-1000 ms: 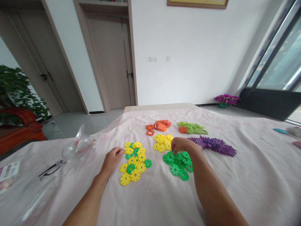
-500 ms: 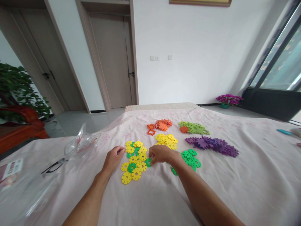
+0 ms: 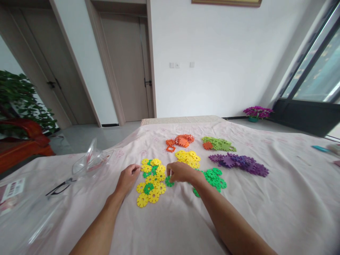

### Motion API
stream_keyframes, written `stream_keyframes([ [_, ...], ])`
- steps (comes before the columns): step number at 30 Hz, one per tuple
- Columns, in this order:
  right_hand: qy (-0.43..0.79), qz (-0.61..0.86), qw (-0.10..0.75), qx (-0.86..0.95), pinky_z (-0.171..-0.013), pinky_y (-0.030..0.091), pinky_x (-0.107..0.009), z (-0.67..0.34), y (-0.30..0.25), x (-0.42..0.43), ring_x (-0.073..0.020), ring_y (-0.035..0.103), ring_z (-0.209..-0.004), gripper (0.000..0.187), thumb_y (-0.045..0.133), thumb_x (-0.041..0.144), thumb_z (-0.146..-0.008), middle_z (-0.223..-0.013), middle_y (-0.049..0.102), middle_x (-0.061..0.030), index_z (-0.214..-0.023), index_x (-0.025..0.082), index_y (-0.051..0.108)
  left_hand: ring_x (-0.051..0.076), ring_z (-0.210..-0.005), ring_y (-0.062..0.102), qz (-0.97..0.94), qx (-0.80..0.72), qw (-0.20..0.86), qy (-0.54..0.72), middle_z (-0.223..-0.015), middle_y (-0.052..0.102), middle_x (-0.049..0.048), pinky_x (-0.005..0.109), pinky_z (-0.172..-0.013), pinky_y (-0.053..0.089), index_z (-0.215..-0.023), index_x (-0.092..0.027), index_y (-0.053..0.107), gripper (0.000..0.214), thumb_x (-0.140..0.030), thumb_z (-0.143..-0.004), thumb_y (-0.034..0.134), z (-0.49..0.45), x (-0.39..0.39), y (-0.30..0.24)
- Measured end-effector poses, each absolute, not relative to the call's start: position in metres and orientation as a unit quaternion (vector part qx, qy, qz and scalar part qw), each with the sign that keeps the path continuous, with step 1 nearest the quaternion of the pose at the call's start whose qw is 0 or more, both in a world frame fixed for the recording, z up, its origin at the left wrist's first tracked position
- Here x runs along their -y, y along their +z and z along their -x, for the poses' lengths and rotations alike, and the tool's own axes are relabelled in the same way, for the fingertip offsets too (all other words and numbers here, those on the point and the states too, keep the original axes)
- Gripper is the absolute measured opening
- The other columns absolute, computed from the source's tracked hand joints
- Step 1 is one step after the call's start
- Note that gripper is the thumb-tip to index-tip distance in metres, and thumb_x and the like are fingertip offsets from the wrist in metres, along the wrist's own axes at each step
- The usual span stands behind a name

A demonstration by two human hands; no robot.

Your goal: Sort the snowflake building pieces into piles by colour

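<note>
- My right hand [image 3: 182, 172] was over the green pile [image 3: 212, 179] a second ago; it has come left to the loose green disc [image 3: 169, 183], which lies at my fingertips.
- That disc has shifted slightly to the right, so the gap between it and the mixed pile [image 3: 155, 181] looks a little wider; I judge this to be one green piece being parted from the yellow and green mix.
- My right fingers are bent to a narrow gap above the disc, but I cannot tell whether they pinch it.
- My left hand [image 3: 128, 177] has stayed just beside the mixed pile's left edge, fingers curled in; I cannot tell whether it holds anything.
- Six groups lie on the cloth-covered tabletop [image 3: 170, 226]: the mixed one, the green one, one yellow pile [image 3: 188, 158], one orange pile [image 3: 182, 142], one lime pile [image 3: 219, 144] and one purple pile [image 3: 239, 164].
- I count at least four green discs among the mixed yellows; overlap hides an exact number of yellows.
- One orange piece [image 3: 207, 145] rests at the lime pile's left end.
- One pair of glasses [image 3: 58, 188] lies far to my left.
</note>
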State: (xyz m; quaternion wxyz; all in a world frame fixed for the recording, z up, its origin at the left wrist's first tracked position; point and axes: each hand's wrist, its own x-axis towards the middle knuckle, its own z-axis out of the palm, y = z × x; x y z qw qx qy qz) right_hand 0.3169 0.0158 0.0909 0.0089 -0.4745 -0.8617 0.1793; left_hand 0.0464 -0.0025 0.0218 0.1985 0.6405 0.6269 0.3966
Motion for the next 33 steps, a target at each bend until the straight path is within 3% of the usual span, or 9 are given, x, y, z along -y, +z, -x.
stream_keyframes([
  [8,0.244,0.554,0.013,0.796,-0.051,0.037,-0.019,-0.394,0.119,-0.036,-0.0116,0.059,-0.058,0.023,0.062,0.015,-0.066,-0.071,0.066,0.0004,-0.088,0.019,0.067,0.018,-0.086,0.063,-0.643,-0.627,0.191,0.396,-0.091,0.072,-0.0001,0.026,-0.08,0.045,-0.086,-0.022,0.065,0.03,-0.045,-0.08,0.047,-0.044,0.0,0.019],
  [17,0.324,0.594,-0.012,0.736,-0.053,0.041,-0.02,-0.44,0.105,-0.049,-0.0138,0.061,-0.062,0.022,0.063,0.013,-0.059,-0.066,0.066,0.0003,-0.08,0.017,0.067,0.019,-0.088,0.064,-0.639,-0.631,0.197,0.393,-0.092,0.072,0.0016,0.027,-0.082,0.046,-0.086,-0.022,0.065,0.032,-0.047,-0.079,0.047,-0.043,-0.001,0.016],
  [26,0.306,0.626,-0.046,0.716,-0.055,0.042,-0.022,-0.439,0.107,-0.048,-0.0157,0.061,-0.062,0.017,0.064,0.014,-0.055,-0.062,0.065,0.0,-0.07,0.019,0.07,0.019,-0.088,0.064,-0.646,-0.627,0.188,0.393,-0.091,0.072,0.0015,0.027,-0.082,0.046,-0.085,-0.021,0.065,0.03,-0.044,-0.08,0.046,-0.044,-0.001,0.017],
  [33,0.232,0.618,-0.039,0.751,-0.054,0.038,-0.022,-0.419,0.121,-0.038,-0.0147,0.059,-0.061,0.016,0.06,0.016,-0.06,-0.067,0.066,-0.0016,-0.071,0.02,0.071,0.018,-0.086,0.064,-0.64,-0.627,0.189,0.401,-0.09,0.072,0.0005,0.026,-0.081,0.046,-0.085,-0.022,0.067,0.029,-0.043,-0.079,0.047,-0.046,0.001,0.022],
])
